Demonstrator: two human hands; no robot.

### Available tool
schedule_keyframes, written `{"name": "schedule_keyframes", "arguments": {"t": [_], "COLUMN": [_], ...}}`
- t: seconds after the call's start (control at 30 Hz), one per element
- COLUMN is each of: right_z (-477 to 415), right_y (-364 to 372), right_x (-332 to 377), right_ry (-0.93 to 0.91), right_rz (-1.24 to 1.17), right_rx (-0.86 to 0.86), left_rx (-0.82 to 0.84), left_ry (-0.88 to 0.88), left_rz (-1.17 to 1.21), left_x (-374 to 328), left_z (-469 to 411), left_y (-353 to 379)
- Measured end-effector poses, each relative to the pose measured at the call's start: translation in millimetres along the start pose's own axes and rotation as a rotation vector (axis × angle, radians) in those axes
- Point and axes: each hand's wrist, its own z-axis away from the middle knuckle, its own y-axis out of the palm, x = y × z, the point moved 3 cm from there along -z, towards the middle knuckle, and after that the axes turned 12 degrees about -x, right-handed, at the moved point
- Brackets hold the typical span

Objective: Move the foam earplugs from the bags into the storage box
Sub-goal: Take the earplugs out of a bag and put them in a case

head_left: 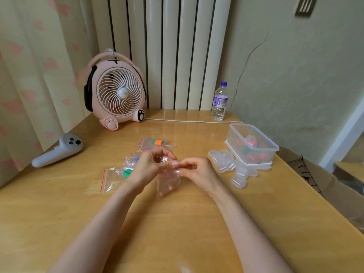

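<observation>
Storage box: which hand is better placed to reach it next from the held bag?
Right, probably. The storage box sits on the right, nearer the right hand; the left hand would have to cross over. Both hands pinch the clear bag.

A clear bag is pinched at its top by the left hand and the right hand above the table. Further bags with coloured earplugs are spread beyond the left hand; the storage box is set to the right, small clear cases beside it.
</observation>
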Motion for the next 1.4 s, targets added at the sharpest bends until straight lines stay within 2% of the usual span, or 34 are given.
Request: {"name": "schedule_keyframes", "arguments": {"t": [0.13, 0.23, 0.33, 0.47, 0.53, 0.67, 0.8, 0.87, 1.03, 1.13, 1.3, 1.4], "right_z": [-2.6, -1.7, -1.1, 0.8, 0.0, -0.3, 3.7, 5.5, 7.0, 8.7, 15.0, 19.1], "right_y": [-6.0, -6.4, -8.1, -9.1, -10.6, -17.5, -23.5, -23.8, -36.3, -44.5, -62.8, -74.8], "right_x": [-2.1, -1.8, -1.1, 1.4, 1.5, 6.5, 8.1, 4.6, 2.3, 3.1, 4.7, -2.1], "right_ry": [-0.018, 0.006, 0.054, 0.023, 0.0, 0.063, 0.199, 0.229, 0.265, 0.277, 0.28, 0.28], "right_rz": [0.116, 0.136, 0.095, 0.093, 0.073, -0.086, -0.181, -0.204, -0.264, -0.276, -0.371, -0.408], "right_rx": [-0.041, -0.011, 0.025, 0.04, 0.04, 0.045, 0.131, 0.131, -0.037, -0.075, 0.008, -0.019], "left_rx": [-0.02, -0.002, 0.025, -0.016, -0.048, -0.124, -0.154, -0.174, -0.136, -0.112, -0.058, -0.012], "left_ry": [0.223, 0.383, 0.426, 0.466, 0.467, 0.379, 0.167, 0.124, 0.101, 0.042, -0.207, -0.313], "left_rz": [-0.264, -0.366, -0.398, -0.449, -0.402, -0.149, 0.059, 0.053, -0.051, -0.046, 0.102, 0.101], "left_x": [0.3, 1.6, 3.9, 8.1, 4.3, -8.4, 0.7, 4.6, 8.0, 13.3, 16.5, 18.7], "left_z": [-3.2, -3.1, -2.8, -5.8, -4.9, 1.5, -1.8, -3.1, -1.0, -2.1, 4.7, 9.0], "left_y": [-1.1, -0.2, 1.3, -0.9, -1.3, -2.5, -6.0, -4.5, 5.4, 8.5, 23.8, 31.7]}}
